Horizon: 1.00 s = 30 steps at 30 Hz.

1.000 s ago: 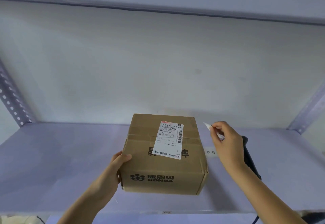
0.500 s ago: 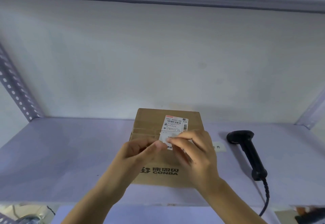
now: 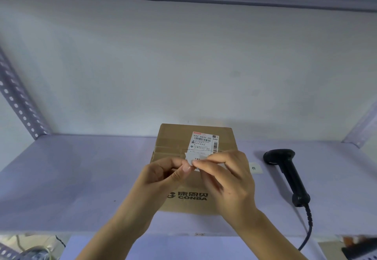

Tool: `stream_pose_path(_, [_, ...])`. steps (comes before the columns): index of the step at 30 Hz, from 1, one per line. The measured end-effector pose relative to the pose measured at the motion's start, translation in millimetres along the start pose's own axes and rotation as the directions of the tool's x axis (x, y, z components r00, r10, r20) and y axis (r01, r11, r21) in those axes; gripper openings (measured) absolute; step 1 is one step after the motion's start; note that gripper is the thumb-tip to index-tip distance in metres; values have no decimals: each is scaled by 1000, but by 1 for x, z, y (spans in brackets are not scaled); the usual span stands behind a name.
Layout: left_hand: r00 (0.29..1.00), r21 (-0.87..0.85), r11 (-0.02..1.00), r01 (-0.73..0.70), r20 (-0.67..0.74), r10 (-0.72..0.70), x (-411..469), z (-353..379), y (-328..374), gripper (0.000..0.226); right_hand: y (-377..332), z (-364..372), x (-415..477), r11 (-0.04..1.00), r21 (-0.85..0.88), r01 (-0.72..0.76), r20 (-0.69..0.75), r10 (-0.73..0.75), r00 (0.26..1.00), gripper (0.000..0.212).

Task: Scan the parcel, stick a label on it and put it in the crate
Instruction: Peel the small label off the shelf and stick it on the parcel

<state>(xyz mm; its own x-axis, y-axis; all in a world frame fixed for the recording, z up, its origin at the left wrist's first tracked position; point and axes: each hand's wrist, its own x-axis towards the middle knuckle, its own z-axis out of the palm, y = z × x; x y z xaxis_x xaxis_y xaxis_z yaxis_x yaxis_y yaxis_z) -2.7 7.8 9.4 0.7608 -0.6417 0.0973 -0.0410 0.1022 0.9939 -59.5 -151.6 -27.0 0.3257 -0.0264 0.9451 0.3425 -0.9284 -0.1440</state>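
The shelf [image 3: 77, 180] fills the lower half of the view, a pale lilac board with a perforated metal upright [image 3: 19, 100] at its left corner and the wall behind. The brown cardboard parcel [image 3: 173, 139] sits on it just right of centre, flat on the board, with its printed shipping sheet [image 3: 205, 142] on top and a black logo on the near face. It lies where it lay half a second ago, though a second ago the left hand was gripping its near left corner and the parcel looked closer.

To the right, well apart from the parcel, the black scanner [image 3: 289, 176] lies on the shelf with its coiled cord running off the front edge; a second ago the right forearm covered most of it. A small paper tag [image 3: 255, 168] lies on the shelf between parcel and scanner.

The left hand [image 3: 163, 176] and right hand [image 3: 228, 180] meet above the parcel's top. Both are pinched closed on the same small white label [image 3: 194, 158] (one printed character shows on it), thumb and forefinger of each at its near edge. A second ago the right hand alone held that label out to the right of the parcel. Whether the label touches the cardboard I cannot tell.
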Motion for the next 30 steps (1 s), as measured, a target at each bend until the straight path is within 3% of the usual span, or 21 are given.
stream_pose_path(9, [1000, -26, 1000, -6, 6, 6, 1, -3, -3, 48, -5, -1, 3, 1000, 8, -13, -9, 13, 1000, 23])
stream_pose_path(16, [999, -50, 999, -1, 40, 3, 2, -5, -3, 36, -4, -1, 4, 1000, 6, -2, -15, 2, 1000, 27])
stream_pose_path(21, [999, -60, 998, -9, 50, 12, 3, -6, -5, 43, -6, 0, 6, 1000, 6, 5, -25, -5, 1000, 25])
stream_pose_path(30, [997, -107, 994, -37, 64, 44, 2, -6, -5, 27, -8, 2, 6, 1000, 8, 7, -26, -7, 1000, 24])
